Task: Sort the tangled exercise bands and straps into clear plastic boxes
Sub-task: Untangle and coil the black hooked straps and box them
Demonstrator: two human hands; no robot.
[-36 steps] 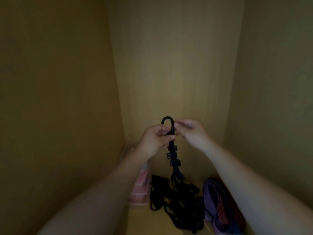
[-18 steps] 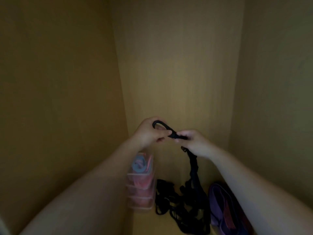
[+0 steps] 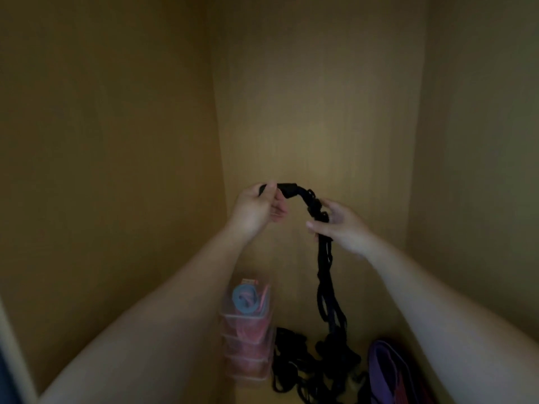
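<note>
I hold a black strap [image 3: 323, 275] up inside a dim wooden cupboard. My left hand [image 3: 258, 209] pinches its hooked end near the top. A little lower to the right, my right hand [image 3: 339, 225] grips the knotted part of the strap. The rest hangs down into a black tangle of straps [image 3: 309, 365] on the cupboard floor. A stack of clear plastic boxes [image 3: 248, 339] stands at the lower left of the tangle, holding pink and blue bands.
Purple and red bands [image 3: 388, 371] lie at the floor's right side. Wooden walls close in on the left [image 3: 116, 170], back [image 3: 315, 97] and right [image 3: 478, 170].
The hook has been tipped from upright to lying sideways. My hands have drawn apart along the strap, the right one sliding down it. More of the box stack has come into view.
</note>
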